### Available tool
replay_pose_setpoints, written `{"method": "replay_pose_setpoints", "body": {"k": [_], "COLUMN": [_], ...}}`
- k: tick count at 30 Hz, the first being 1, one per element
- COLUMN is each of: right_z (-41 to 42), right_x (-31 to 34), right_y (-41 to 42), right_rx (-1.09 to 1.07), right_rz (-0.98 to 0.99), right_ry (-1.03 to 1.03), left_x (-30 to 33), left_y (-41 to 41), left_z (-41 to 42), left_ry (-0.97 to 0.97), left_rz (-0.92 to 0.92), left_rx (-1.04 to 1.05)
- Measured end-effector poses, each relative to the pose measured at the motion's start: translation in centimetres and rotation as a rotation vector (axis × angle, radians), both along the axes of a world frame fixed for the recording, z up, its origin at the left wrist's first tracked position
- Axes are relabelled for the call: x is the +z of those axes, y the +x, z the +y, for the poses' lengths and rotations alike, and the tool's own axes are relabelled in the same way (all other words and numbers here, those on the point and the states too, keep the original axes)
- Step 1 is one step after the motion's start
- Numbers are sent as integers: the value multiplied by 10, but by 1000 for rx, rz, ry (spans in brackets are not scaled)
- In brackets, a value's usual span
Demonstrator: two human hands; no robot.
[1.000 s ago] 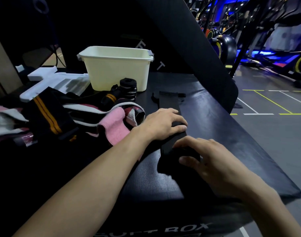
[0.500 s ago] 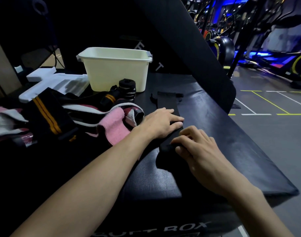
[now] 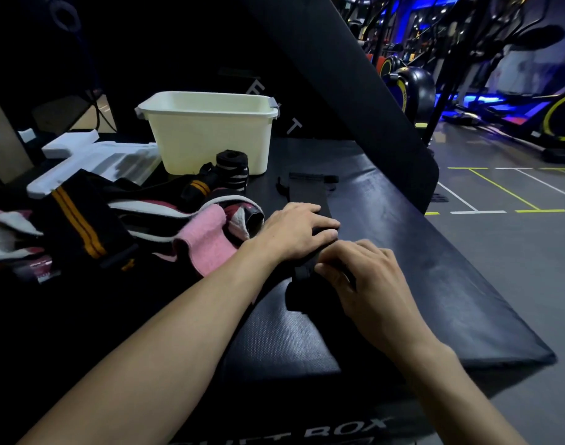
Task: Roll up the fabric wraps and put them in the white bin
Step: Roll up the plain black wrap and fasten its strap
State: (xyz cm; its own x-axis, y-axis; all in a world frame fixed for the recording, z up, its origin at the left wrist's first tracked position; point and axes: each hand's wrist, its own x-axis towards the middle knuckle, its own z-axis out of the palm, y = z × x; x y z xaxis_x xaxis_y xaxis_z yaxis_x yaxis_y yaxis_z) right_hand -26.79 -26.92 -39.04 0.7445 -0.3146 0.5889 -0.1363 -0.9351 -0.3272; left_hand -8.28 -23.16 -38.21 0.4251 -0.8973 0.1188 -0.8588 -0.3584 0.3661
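Both hands work one black wrap (image 3: pixel 308 195) laid lengthwise on the dark padded box top (image 3: pixel 403 252). Left hand (image 3: pixel 295 229) lies flat, fingers straight, pressing the strip, likely to keep it taut. Right hand (image 3: pixel 361 274) curls its fingertips over the near end, pinching the starting roll. White bin (image 3: pixel 210 136) stands beyond; one rolled wrap (image 3: pixel 232 167) sits just before it, loose wraps (image 3: pixel 120 232) piled left.
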Motion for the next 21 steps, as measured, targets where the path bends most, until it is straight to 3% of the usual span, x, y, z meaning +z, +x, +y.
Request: {"method": "replay_pose_setpoints", "body": {"k": [5, 16, 21], "right_z": [2, -14, -13], "right_x": [-2, -3, -1], "right_y": [-4, -17, -14], "right_rx": [26, 89, 71], "right_rz": [-80, 126, 137], "right_ry": [-99, -40, -202], "left_x": [-3, -9, -8], "left_y": [3, 10, 9], "left_z": [-2, -8, -5], "left_ry": [-10, -10, -11], "left_rz": [-36, -17, -25], "left_rx": [3, 16, -6]}}
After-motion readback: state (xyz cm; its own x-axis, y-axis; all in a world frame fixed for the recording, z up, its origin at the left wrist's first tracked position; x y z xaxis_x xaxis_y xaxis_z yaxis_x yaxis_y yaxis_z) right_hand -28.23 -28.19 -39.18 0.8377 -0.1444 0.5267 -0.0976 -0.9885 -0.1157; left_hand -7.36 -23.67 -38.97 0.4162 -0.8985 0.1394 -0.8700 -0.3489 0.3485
